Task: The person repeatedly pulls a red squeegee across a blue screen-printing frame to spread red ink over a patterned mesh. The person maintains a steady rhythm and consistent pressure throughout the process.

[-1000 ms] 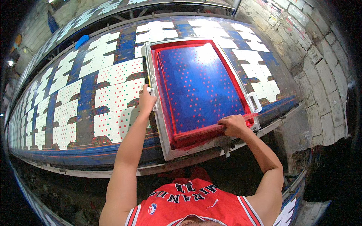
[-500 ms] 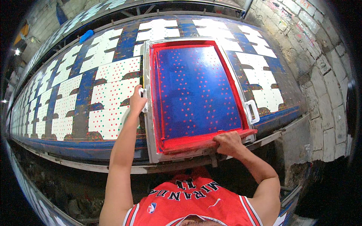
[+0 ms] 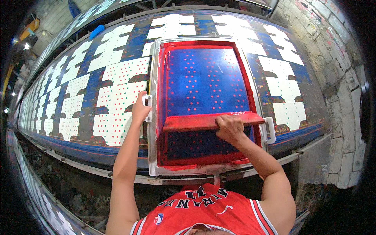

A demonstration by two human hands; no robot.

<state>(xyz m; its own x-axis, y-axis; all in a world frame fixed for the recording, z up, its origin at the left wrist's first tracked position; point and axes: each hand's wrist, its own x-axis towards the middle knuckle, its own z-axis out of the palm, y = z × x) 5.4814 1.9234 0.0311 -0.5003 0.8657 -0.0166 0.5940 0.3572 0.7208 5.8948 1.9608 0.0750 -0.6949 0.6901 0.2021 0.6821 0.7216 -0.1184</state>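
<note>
A screen-printing frame (image 3: 153, 141) lies on the long table, its blue mesh (image 3: 199, 80) patterned with rows of small red dots. Red ink lines the inner edges of the frame. My right hand (image 3: 230, 127) is closed around a wide red-stained squeegee (image 3: 184, 123), which lies across the mesh below its middle. My left hand (image 3: 141, 107) grips the white handle (image 3: 147, 105) on the frame's left side. On the right side another white handle (image 3: 270, 130) is free. White fabric pieces (image 3: 119, 94) with red and green dots lie to the left of the frame.
The long printing table (image 3: 88, 102) carries several white cut pieces on both sides of the frame. A blue cloth-like item (image 3: 97, 31) rests at its far edge. A grey block wall (image 3: 331, 78) stands at the right. A metal rail (image 3: 274, 158) runs along the near edge.
The squeegee in my right hand has moved away from me, from the near edge of the screen to below its middle. My left hand stays on the handle.
</note>
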